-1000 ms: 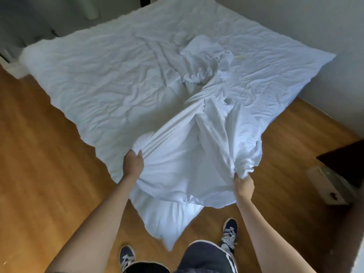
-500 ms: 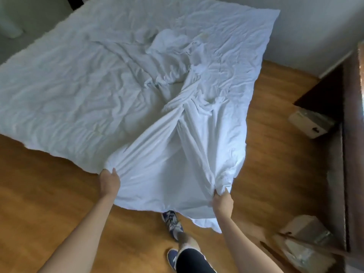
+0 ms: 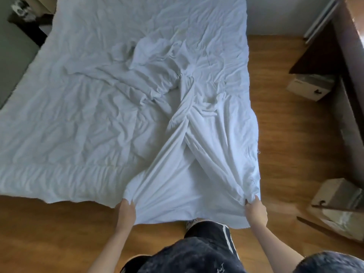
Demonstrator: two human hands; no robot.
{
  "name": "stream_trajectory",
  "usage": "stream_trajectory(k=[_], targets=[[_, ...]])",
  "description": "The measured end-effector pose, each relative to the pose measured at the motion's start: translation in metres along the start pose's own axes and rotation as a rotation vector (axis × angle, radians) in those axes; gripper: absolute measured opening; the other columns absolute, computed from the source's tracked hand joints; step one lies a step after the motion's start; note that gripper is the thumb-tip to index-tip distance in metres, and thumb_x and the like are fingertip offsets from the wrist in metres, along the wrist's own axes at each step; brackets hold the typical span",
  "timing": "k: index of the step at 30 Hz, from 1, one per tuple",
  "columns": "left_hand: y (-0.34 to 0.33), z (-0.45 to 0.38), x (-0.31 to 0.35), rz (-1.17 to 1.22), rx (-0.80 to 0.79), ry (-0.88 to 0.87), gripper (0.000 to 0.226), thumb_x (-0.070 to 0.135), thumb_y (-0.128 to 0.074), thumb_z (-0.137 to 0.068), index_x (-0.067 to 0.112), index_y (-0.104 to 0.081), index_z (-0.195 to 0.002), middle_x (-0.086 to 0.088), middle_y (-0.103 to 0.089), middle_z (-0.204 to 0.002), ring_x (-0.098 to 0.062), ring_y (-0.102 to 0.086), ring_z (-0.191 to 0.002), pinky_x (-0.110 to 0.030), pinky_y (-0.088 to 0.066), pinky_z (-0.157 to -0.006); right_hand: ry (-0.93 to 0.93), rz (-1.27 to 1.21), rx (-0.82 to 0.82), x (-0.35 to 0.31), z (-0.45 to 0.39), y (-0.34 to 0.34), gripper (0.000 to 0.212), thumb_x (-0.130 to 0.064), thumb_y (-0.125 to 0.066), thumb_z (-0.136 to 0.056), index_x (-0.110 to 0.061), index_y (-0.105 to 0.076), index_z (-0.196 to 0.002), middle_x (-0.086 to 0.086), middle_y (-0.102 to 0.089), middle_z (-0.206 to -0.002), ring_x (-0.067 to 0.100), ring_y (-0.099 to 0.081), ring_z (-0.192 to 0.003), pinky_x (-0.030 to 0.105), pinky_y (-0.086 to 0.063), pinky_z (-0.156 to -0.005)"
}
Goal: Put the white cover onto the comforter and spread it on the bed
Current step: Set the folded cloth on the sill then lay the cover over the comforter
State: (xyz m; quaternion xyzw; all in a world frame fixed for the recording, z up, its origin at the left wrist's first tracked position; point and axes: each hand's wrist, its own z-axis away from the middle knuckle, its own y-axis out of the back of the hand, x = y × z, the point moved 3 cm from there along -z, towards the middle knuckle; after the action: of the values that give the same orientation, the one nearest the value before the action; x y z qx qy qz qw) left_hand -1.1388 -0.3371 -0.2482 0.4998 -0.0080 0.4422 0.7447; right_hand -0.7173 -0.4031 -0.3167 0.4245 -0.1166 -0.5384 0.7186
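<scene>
fingers of the left hand and the right hand are pinching the near edge of the white cover, which is lying twisted over the near right part of the comforter spread on the wooden floor. the covering is looking barely begun; spreading is remaining. no bed is showing, and the cover's opening is hard to make out.

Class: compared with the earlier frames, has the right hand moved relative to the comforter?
Yes. The right hand, gripping the white cover, has moved rightward to the comforter's right corner.
</scene>
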Motion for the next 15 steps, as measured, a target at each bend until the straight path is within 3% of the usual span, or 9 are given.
stream_trajectory(k=[3,6,10,15], targets=[[0.018,-0.022,-0.001,-0.200,-0.011,-0.036,0.034,0.021,-0.039,-0.103,-0.004,-0.055,-0.120,-0.022,-0.063,-0.106,-0.033,-0.059,-0.091,-0.035,-0.047,-0.080,-0.011,-0.028,0.026,-0.006,0.010,-0.002,0.013,-0.012,-0.043,-0.090,-0.013,-0.053,-0.099,0.006,-0.057,-0.075,0.027,-0.052,-0.067,0.032,-0.039,-0.057],[0.027,-0.035,-0.004,-0.299,-0.028,-0.070,0.037,0.023,-0.038,-0.104,-0.008,-0.055,-0.114,-0.024,-0.062,-0.106,-0.035,-0.059,-0.093,-0.033,-0.044,-0.074,-0.056,-0.062,0.060,-0.011,0.030,-0.015,0.014,-0.017,-0.044,-0.093,-0.010,-0.053,-0.101,0.007,-0.055,-0.078,0.030,-0.050,-0.073,0.033,-0.039,-0.064],[0.041,-0.042,-0.022,-0.289,-0.039,-0.123,0.040,0.026,-0.036,-0.104,-0.008,-0.055,-0.115,-0.024,-0.062,-0.107,-0.036,-0.059,-0.096,-0.035,-0.046,-0.076,-0.025,-0.075,0.087,-0.017,0.071,-0.035,0.009,-0.016,-0.044,-0.093,-0.011,-0.050,-0.098,0.008,-0.054,-0.082,0.030,-0.051,-0.080,0.033,-0.035,-0.068],[0.092,-0.065,-0.074,-0.201,-0.028,-0.212,0.040,0.023,-0.034,-0.104,-0.002,-0.048,-0.132,-0.024,-0.060,-0.119,-0.039,-0.058,-0.106,-0.041,-0.048,-0.090,-0.003,-0.089,0.205,-0.004,0.131,-0.070,0.007,-0.015,-0.044,-0.091,-0.012,-0.050,-0.094,0.005,-0.054,-0.076,0.032,-0.052,-0.077,0.038,-0.043,-0.069]])
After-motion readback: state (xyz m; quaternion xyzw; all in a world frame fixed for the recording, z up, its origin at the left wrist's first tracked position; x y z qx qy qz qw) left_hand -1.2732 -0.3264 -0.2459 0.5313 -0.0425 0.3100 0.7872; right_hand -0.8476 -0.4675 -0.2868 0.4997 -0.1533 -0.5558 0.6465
